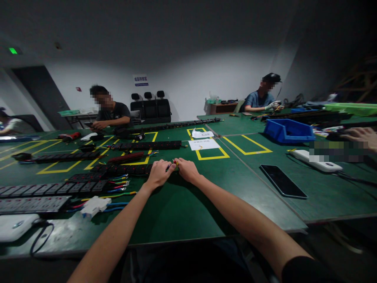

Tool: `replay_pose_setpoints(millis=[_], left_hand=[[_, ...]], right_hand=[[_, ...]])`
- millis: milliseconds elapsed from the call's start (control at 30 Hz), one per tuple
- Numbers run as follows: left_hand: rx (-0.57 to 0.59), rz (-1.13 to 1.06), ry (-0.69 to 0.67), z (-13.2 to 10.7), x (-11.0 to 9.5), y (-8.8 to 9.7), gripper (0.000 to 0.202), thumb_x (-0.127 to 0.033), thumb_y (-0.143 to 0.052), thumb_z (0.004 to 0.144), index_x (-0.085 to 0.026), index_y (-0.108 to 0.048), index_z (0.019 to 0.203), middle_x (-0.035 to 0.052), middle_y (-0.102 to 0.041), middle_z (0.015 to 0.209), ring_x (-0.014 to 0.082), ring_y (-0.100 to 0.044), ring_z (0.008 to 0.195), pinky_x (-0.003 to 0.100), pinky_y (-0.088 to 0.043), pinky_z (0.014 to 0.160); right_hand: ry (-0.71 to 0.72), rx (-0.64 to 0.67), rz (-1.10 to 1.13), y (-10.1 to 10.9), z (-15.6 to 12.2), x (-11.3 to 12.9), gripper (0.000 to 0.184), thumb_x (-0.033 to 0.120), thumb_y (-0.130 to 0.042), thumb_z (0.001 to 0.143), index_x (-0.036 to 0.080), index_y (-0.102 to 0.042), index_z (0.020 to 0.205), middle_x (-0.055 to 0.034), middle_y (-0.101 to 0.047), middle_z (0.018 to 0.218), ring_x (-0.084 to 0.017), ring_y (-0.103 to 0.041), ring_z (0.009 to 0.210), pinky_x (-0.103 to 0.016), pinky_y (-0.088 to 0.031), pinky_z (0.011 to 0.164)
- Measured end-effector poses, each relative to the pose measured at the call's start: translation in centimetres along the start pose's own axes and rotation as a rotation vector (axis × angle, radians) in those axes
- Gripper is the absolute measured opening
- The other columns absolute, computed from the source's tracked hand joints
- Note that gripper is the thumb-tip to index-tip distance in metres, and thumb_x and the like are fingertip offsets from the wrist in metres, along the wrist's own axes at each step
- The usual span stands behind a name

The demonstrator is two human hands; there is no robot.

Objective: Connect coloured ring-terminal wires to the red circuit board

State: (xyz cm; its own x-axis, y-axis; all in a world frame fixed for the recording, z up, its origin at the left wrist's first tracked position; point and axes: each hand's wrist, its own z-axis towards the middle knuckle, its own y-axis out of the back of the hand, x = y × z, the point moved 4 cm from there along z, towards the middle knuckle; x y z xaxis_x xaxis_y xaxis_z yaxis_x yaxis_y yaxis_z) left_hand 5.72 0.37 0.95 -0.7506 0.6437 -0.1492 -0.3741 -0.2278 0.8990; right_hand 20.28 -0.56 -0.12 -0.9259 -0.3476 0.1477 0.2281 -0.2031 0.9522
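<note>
Hands meeting mid-table, left hand (159, 173) and right hand (187, 169) grip pinching small wire ends (176, 162), axis unclear

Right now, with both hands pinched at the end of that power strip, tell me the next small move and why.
Probably steady the power strip with the left hand while the right hand seats the small wires: both hands meet at its end, fingers closed on them.

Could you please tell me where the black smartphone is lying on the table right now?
In the head view, the black smartphone lies flat on the green table, to the right of the right hand and in front of the blue bin.
</note>
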Motion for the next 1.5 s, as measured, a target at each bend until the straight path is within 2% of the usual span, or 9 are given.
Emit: replay_pose_setpoints(millis=[167, 333, 467, 600, 833, 967, 1200, 1500], left_hand=[[-0.036, 0.058, 0.009, 0.0, -0.3, 0.1, 0.039, -0.050, -0.041, 0.102, -0.021, -0.059, 0.083, 0.0060, -0.066, 0.085, 0.0255, -0.059, 0.090, 0.040, -0.041, 0.084], [-0.035, 0.117, -0.019, -0.2, -0.3, 0.0, 0.013, -0.032, -0.055, 0.093, -0.020, -0.060, 0.095, 0.0081, -0.067, 0.096, 0.0276, -0.060, 0.097, 0.041, -0.042, 0.086], [-0.049, 0.073, -0.037, -0.4, -0.2, -0.1, 0.019, -0.025, -0.059, 0.088, -0.020, -0.058, 0.107, 0.0079, -0.067, 0.105, 0.0277, -0.060, 0.103, 0.041, -0.043, 0.089], [-0.084, 0.063, -0.032, -0.5, -0.2, 0.2, 0.027, -0.027, -0.061, 0.088, -0.020, -0.056, 0.114, 0.0095, -0.065, 0.111, 0.0286, -0.059, 0.105, 0.042, -0.043, 0.090], [-0.061, 0.099, -0.037, -0.6, -0.4, 0.6, 0.015, -0.027, -0.067, 0.083, -0.021, -0.056, 0.092, 0.0068, -0.064, 0.101, 0.0269, -0.058, 0.099, 0.041, -0.044, 0.089], [-0.045, 0.063, -0.068, -0.5, -0.1, 0.3, 0.016, -0.025, -0.067, 0.084, -0.022, -0.059, 0.097, 0.0074, -0.067, 0.107, 0.0269, -0.059, 0.106, 0.041, -0.045, 0.093], [-0.012, 0.097, -0.074, -0.5, 0.3, -0.4, 0.013, -0.017, -0.065, 0.083, -0.021, -0.061, 0.095, 0.0079, -0.069, 0.101, 0.0275, -0.060, 0.107, 0.041, -0.045, 0.093], [-0.012, 0.110, -0.046, -0.5, 0.3, -0.2, 0.011, -0.015, -0.062, 0.083, -0.022, -0.060, 0.092, 0.0077, -0.068, 0.098, 0.0278, -0.061, 0.105, 0.042, -0.046, 0.091]], right_hand=[[-0.025, -0.019, 0.080, -0.7, 0.3, -0.3, 0.036, 0.021, -0.042, 0.101, 0.020, -0.050, 0.137, -0.0111, -0.065, 0.133, -0.022, -0.068, 0.111, -0.030, -0.051, 0.088], [-0.086, -0.051, 0.129, -1.1, 0.6, -0.6, 0.036, 0.031, -0.041, 0.104, 0.018, -0.050, 0.136, -0.0121, -0.072, 0.122, -0.025, -0.071, 0.105, -0.031, -0.051, 0.084], [-0.143, -0.008, 0.112, -1.1, 0.6, -0.7, 0.040, 0.025, -0.044, 0.102, 0.017, -0.047, 0.141, -0.0130, -0.075, 0.114, -0.026, -0.073, 0.102, -0.032, -0.051, 0.083], [-0.173, 0.025, 0.096, -1.0, 0.5, -0.6, 0.041, 0.023, -0.043, 0.102, 0.017, -0.047, 0.141, -0.0148, -0.076, 0.110, -0.027, -0.073, 0.102, -0.032, -0.051, 0.084], [-0.176, 0.018, 0.104, -1.1, 0.5, -0.6, 0.043, 0.023, -0.040, 0.101, 0.016, -0.048, 0.142, -0.0147, -0.076, 0.109, -0.028, -0.073, 0.101, -0.033, -0.051, 0.083], [-0.200, 0.026, 0.119, -1.1, 0.6, -0.6, 0.041, 0.024, -0.037, 0.102, 0.016, -0.051, 0.141, -0.0154, -0.076, 0.110, -0.027, -0.073, 0.102, -0.034, -0.051, 0.085], [-0.204, 0.013, 0.110, -1.4, 0.7, -0.6, 0.044, 0.023, -0.037, 0.102, 0.016, -0.048, 0.144, -0.0150, -0.076, 0.109, -0.027, -0.074, 0.101, -0.033, -0.052, 0.085], [-0.184, 0.011, 0.106, -1.5, 0.7, -0.6, 0.050, 0.022, -0.037, 0.101, 0.015, -0.042, 0.150, -0.0158, -0.076, 0.110, -0.028, -0.074, 0.101, -0.035, -0.052, 0.085]])
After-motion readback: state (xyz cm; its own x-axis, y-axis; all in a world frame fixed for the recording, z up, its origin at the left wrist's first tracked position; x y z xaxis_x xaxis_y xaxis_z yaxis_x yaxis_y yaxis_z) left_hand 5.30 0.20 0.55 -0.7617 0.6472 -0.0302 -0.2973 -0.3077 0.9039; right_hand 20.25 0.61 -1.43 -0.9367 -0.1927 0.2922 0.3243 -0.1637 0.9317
